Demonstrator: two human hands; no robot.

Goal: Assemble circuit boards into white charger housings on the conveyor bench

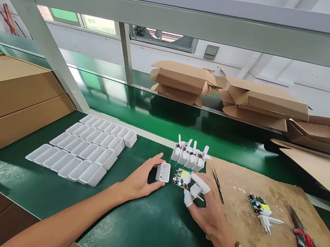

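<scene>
My left hand grips a small white plastic case between thumb and fingers, just above the green bench. Close on its right, my right hand pinches a small circuit board with a white plug piece behind it. White covers sit on the pinching fingertips. Just beyond the hands stands a short row of white cases with parts and white plug pieces sticking out of their tops. Several rows of open white cases lie at the left.
On the right, a brown board bears tweezers, another circuit board, a white plug piece and red-and-black pliers. Cardboard boxes line the back. A large carton stands at the left, and a metal frame crosses overhead.
</scene>
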